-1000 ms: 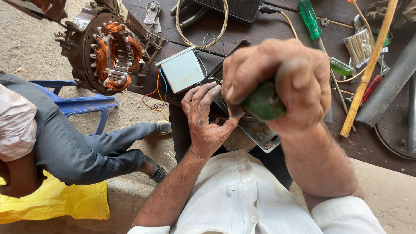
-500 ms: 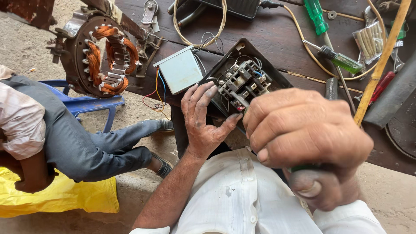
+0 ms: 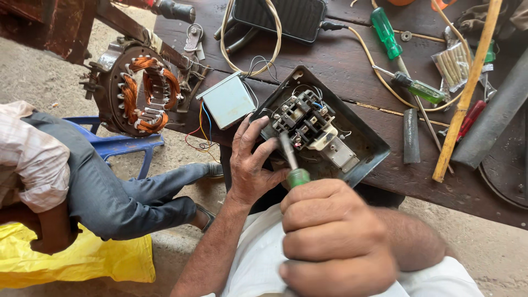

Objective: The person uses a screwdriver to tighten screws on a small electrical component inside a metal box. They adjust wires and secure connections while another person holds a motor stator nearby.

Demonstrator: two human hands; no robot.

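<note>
Gripping a screwdriver [image 3: 291, 165], right hand [image 3: 335, 242] fisted; left hand [image 3: 250, 165] steadies box [image 3: 363, 159].

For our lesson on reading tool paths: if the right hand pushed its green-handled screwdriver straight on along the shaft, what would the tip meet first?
The right hand aims the green-handled screwdriver up toward the black-and-white switch block inside the dark metal box. The tip would probably meet that block first, though depth is unclear.

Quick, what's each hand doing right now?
Left hand: open, fingers resting on the edge of the switch box, steadying it.
Right hand: closed around a green-handled screwdriver, tip at the switch block.
</note>
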